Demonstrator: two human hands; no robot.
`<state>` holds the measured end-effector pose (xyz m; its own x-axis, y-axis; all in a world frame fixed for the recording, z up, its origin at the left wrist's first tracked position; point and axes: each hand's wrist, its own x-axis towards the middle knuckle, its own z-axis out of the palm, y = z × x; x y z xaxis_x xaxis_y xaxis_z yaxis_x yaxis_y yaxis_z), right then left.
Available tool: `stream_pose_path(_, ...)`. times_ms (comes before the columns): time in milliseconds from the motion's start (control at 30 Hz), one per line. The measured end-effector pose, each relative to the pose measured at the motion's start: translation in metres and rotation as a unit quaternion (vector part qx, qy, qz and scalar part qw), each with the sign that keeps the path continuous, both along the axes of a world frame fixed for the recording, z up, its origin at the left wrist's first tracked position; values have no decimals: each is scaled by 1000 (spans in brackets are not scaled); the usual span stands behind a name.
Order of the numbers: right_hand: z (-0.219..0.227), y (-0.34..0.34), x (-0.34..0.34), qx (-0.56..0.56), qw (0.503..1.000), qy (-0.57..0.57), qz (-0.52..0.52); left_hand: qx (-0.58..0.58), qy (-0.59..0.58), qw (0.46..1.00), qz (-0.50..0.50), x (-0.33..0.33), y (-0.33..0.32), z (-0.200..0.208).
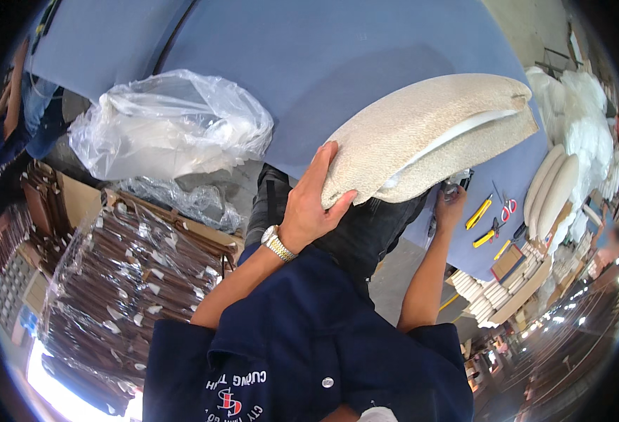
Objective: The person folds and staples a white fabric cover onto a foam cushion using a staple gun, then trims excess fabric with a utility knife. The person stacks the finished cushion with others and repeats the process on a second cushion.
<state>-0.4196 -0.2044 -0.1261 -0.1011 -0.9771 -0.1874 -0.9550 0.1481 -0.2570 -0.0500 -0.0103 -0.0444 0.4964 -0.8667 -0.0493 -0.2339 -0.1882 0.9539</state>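
My left hand [309, 204], with a metal watch on the wrist, grips the near left end of a beige fabric-covered cushion [422, 119]. The cushion is curved and tilted over the blue-grey tabletop [309, 42]. Along its lower side a gap in the fabric shows white filling. At the table's near edge, to the right of the cushion, my right hand [451, 204] is closed around a dark and silvery tool [453, 188]. Fingers and the cushion hide part of that tool, so its kind does not show.
Yellow-handled tools [478, 214] and red-handled scissors [508, 209] lie right of my right hand. Beyond them sit several stacked beige cushions [552, 183]. A transparent plastic bag [175, 126] is at the left, above plastic-wrapped brown pieces [133, 281]. Another person's arm [15, 91] shows far left.
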Motion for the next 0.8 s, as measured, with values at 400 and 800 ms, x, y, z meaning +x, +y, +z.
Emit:
stream_pose_path(400,-42,-35,-11,-72,994,37,79,23,-1,1000,7,-6,-6,6)
stream_pose_path(800,150,-10,132,-136,977,-81,140,-47,-6,999,4,15,9,11)
